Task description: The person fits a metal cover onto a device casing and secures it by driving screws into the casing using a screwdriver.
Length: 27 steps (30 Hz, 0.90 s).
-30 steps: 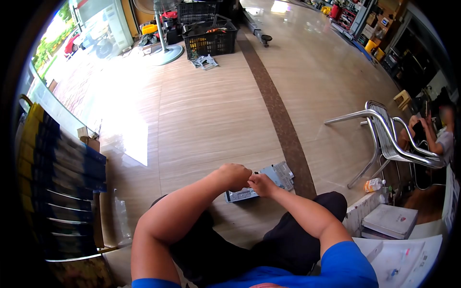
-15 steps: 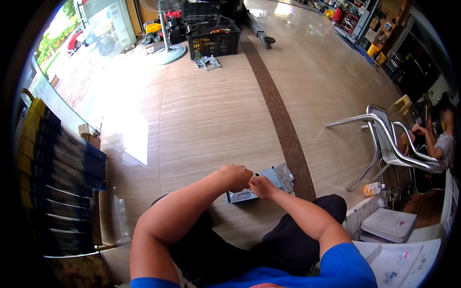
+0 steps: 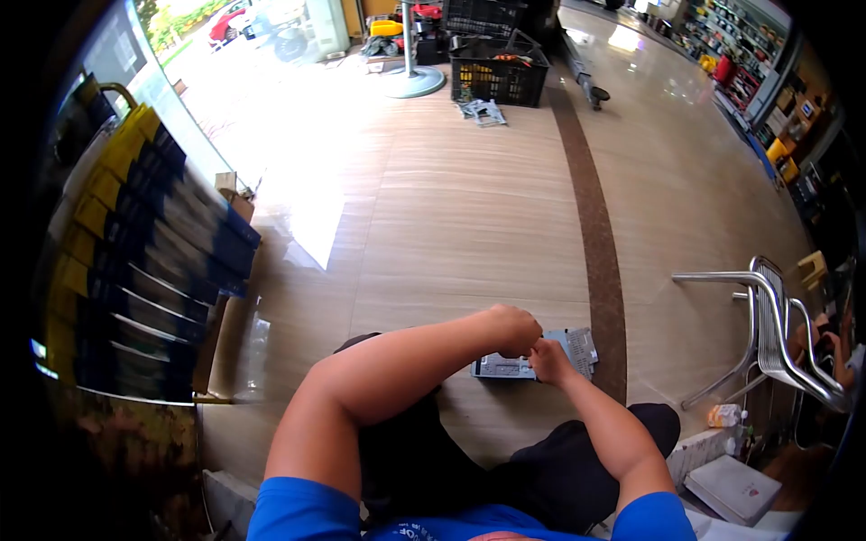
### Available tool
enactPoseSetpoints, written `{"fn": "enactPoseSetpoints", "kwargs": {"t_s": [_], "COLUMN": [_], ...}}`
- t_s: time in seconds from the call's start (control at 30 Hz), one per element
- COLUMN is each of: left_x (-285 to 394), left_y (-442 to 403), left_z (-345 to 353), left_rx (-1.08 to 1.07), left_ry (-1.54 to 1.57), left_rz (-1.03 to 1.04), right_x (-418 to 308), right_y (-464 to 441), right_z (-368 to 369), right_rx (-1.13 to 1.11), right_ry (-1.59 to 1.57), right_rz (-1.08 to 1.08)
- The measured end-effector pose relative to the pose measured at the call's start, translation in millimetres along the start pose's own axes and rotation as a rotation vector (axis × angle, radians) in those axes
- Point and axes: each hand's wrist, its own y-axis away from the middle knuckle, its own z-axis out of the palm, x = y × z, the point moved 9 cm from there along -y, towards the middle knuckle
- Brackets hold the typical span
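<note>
- At the left edge of the frame, a yellow-and-blue rack [image 3: 149, 216] is leaning at a slant, well apart from the hands.
- In the upper middle, a thin grey bracket [image 3: 483, 112] is lying on the floor [image 3: 451, 212] just in front of a black crate [image 3: 499, 81].
- In the lower middle, slightly right of centre, the unit [image 3: 498, 367] is lying on the floor, partly hidden under the hands. It is showing a metal casing, so it is probably being stiff and fairly weighty for its size, with smooth faces that could be slipping under damp fingers.
- Over the unit, the left hand [image 3: 516, 330] is curling with its knuckles upward. Its fingers are folding inward and its fingertips are hiding; whether they are pinching anything, one cannot tell.
- Just beside it, the right hand [image 3: 549, 361] is meeting the left hand, fingers bending toward it. They are looking drawn together, but any small piece between them is not showing.
- The unit's right end is showing a slotted grey part [image 3: 582, 347], which is looking thinner and easier to bend than the casing. The two opposite sides of the casing are seeming the safer hold, with a light grip because sheet-metal edges may be sharp.
- Toward the right edge, a metal chair [image 3: 773, 338] is standing near another person [image 3: 837, 352], with a bottle [image 3: 723, 416] and a white box [image 3: 735, 487] sitting below, at lower right.
</note>
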Motion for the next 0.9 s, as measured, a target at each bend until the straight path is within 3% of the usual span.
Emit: {"fn": "enactPoseSetpoints", "kwargs": {"t_s": [0.37,0.67,0.9], "left_x": [0,-5,-3], "left_y": [2,-3,-2], "left_z": [-1,2,2], "left_rx": [0.007,0.026,0.007], "left_ry": [-0.007,0.002,-0.022], "left_rz": [-0.009,-0.040,-0.026], "right_x": [8,3,-5], "right_y": [4,3,3], "right_z": [7,-2,2], "right_rx": [-0.024,0.035,-0.060], "right_ry": [-0.207,-0.107,-0.040], "right_rz": [0.137,0.116,0.042]}}
